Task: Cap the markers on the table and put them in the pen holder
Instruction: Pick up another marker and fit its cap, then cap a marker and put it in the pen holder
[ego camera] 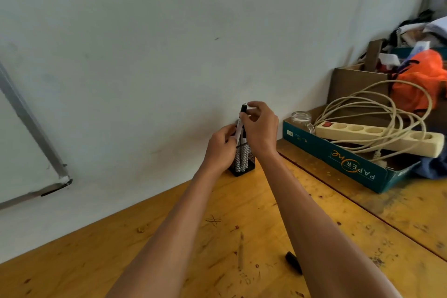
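A black mesh pen holder (pixel 243 164) stands on the wooden table (pixel 169 237) against the wall. Just above it I hold a white marker (pixel 240 128) nearly upright, its black cap (pixel 243 108) at the top. My left hand (pixel 221 146) grips the marker's lower barrel. My right hand (pixel 260 126) pinches the marker near the cap. The marker's lower end is hidden behind my fingers and the holder's rim. A black cap or marker end (pixel 293 262) lies on the table, partly behind my right forearm.
A green cardboard box lid (pixel 338 162) holds a beige power strip (pixel 377 136), coiled cable and a glass jar (pixel 301 118) to the right. Behind it is a brown box with an orange bag (pixel 420 80). A whiteboard corner (pixel 48 176) leans at left.
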